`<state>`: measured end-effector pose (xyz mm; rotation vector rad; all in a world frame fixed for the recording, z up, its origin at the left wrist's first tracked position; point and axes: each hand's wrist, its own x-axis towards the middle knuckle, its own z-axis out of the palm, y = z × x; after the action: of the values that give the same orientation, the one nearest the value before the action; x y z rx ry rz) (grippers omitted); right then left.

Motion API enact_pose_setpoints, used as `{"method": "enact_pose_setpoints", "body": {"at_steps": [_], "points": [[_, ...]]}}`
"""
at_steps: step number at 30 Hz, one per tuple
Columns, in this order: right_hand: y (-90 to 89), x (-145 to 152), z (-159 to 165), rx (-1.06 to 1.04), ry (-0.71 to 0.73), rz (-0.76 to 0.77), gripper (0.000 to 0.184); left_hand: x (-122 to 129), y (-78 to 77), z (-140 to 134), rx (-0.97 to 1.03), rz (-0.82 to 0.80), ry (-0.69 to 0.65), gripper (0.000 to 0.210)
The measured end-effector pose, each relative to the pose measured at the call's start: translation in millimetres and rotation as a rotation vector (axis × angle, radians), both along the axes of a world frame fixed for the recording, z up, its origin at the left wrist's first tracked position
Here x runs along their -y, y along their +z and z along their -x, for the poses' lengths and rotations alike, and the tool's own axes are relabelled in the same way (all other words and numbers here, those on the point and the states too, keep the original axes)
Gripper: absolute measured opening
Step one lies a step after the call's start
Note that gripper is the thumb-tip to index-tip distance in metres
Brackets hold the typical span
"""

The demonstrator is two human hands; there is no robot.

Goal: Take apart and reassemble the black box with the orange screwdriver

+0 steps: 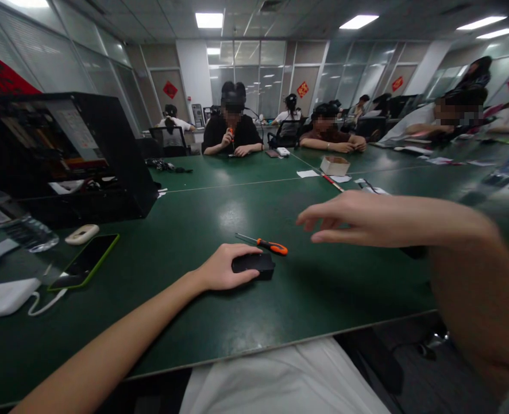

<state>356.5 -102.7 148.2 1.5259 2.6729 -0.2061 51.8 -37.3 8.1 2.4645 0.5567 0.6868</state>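
My left hand point(226, 267) grips a small black rectangular block point(254, 265) lying on the green table, thumb along the near side and fingers along the far side. What kind of device the block is I cannot make out. Just behind it lies a screwdriver point(272, 247) with an orange and black handle, its thin shaft pointing left. My right hand point(344, 218) hovers above the table to the right of both, slightly blurred. Its fingers are loosely bent and apart from the thumb, with nothing seen between them.
On the left stand an open black computer case point(108, 155), a phone point(86, 261), a white power bank point(7, 298) and a water bottle point(26, 227). A small box point(335, 167) and papers lie farther back. Several people sit across the table point(220, 322).
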Motion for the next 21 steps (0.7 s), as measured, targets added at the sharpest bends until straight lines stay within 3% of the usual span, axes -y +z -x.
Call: {"method": "enact_pose_setpoints", "body": {"at_steps": [3, 5, 9, 13, 21], "points": [[-35.9, -28, 25, 0.124, -0.007, 0.051, 0.061, 2, -0.2, -2, -0.027, 0.054, 0.046, 0.047], [-58.1, -44, 42, 0.158, 0.035, 0.121, 0.06, 2, 0.0, -3, -0.043, 0.084, 0.063, 0.046], [-74.1, -59, 67, 0.202, 0.092, 0.204, 0.046, 2, 0.9, -3, -0.047, 0.097, 0.065, 0.046], [-50.3, -63, 73, 0.256, 0.151, 0.179, 0.039, 3, 2.2, -4, -0.059, 0.101, 0.071, 0.046], [42.5, -47, 51, 0.057, 0.176, -0.112, 0.038, 10, 7.4, -10, -0.03, 0.248, 0.154, 0.041]]}}
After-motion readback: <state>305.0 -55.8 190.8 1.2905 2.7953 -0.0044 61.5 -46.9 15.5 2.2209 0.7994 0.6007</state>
